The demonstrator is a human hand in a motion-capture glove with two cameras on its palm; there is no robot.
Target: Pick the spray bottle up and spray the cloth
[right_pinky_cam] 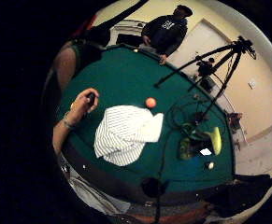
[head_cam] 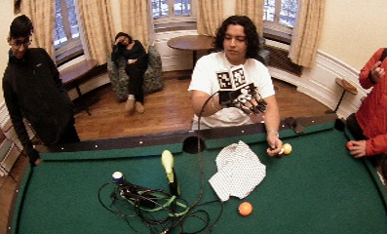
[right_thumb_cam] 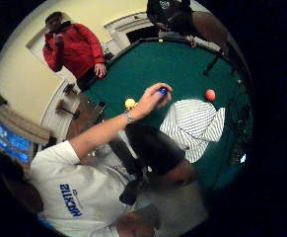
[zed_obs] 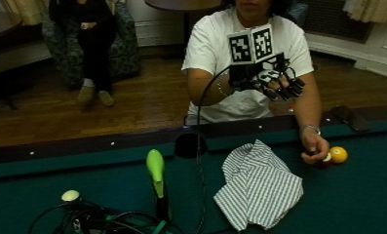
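The gloved right hand [zed_obs: 274, 83] hangs at chest height, fingers loosely curled and holding nothing, above the table's [zed_obs: 349, 204] near rail, the cloth [zed_obs: 258, 187] lying just inside.

Open green felt lay around the striped cloth [zed_obs: 261, 187], while a tangle of cables [zed_obs: 95, 219] with the upright green-topped bottle [zed_obs: 156, 170] crowded the desk [zed_obs: 361, 204] beside it.

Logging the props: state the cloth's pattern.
The cloth is white with thin dark stripes, clearest in the outside view.
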